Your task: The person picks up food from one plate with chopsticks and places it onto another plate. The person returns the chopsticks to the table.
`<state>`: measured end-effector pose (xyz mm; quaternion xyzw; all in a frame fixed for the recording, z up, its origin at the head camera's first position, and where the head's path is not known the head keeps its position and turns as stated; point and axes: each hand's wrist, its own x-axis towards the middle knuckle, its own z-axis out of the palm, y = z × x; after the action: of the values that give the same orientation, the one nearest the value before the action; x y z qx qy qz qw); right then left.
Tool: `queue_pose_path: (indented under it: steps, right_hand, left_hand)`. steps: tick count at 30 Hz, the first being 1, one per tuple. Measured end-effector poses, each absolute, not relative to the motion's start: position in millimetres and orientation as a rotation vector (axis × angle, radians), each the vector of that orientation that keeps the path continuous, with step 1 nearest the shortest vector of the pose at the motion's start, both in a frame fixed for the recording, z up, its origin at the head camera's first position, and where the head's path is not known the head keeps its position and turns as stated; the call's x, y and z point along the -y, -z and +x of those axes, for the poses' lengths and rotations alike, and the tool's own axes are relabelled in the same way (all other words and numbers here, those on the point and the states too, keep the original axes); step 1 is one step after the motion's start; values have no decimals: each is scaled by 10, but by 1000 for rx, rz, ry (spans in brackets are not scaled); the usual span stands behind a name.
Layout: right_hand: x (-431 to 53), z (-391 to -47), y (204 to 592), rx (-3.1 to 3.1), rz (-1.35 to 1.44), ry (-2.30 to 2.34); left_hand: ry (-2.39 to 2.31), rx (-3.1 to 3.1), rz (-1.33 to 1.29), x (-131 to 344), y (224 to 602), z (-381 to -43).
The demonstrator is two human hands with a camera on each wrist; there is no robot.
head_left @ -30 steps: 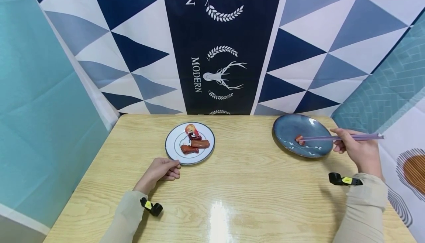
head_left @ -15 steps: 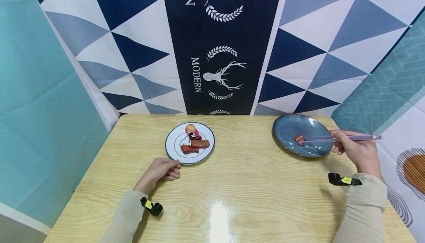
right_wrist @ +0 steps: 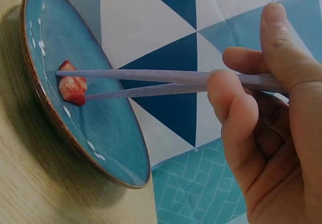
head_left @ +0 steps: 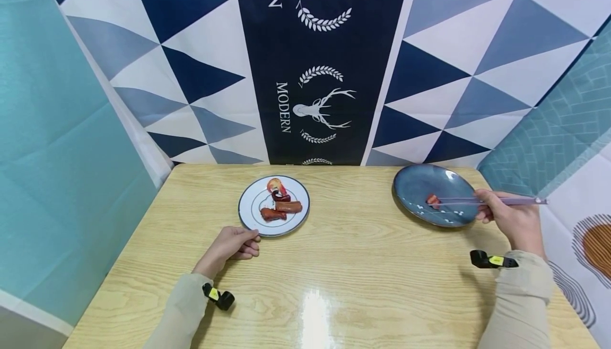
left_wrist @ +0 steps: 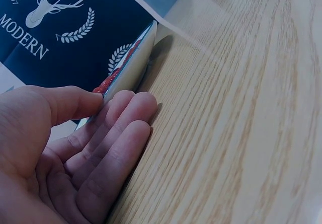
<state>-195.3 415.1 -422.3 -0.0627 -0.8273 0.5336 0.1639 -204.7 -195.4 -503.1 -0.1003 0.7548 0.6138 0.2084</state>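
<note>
My left hand (head_left: 234,244) pinches the near-left rim of a white plate (head_left: 245,206) with blue edging. On that plate lie a sausage (head_left: 288,207), a drumstick-shaped piece (head_left: 272,215), a dark red curled piece (head_left: 280,197) and a red-and-yellow slice (head_left: 275,184). At the right, my right hand (head_left: 517,221) holds a pair of purple chopsticks (right_wrist: 166,76), their tips spread a little apart. The tips are at a small red-and-white piece of meat (right_wrist: 73,85) lying on a blue plate (right_wrist: 108,128); whether they grip it I cannot tell.
Both plates rest on a wooden table (head_left: 343,264). A patterned cloth (head_left: 315,73) hangs behind its far edge, with teal cloth (head_left: 62,153) along the left side. Each sleeve carries a black wrist camera, the left one (head_left: 218,297) and the right one (head_left: 494,260).
The chopstick tips have parted slightly at the piece of meat. My right hand has shifted a little leftward, while the left hand stays at the white plate's rim.
</note>
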Motion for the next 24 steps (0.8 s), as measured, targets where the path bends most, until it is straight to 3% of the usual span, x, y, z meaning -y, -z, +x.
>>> queue_pose_path:
  steps: [14,24]
  right_hand:
    - [-4198,-1975,4287,2337,-381,-1340]
    - [-4087,-1961,4231,2220,-404,-1450]
  left_hand:
    - [-1707,-2105,-285,1944,5025,-2039]
    - [-1701,-2111,-286,1945,5032,-2042]
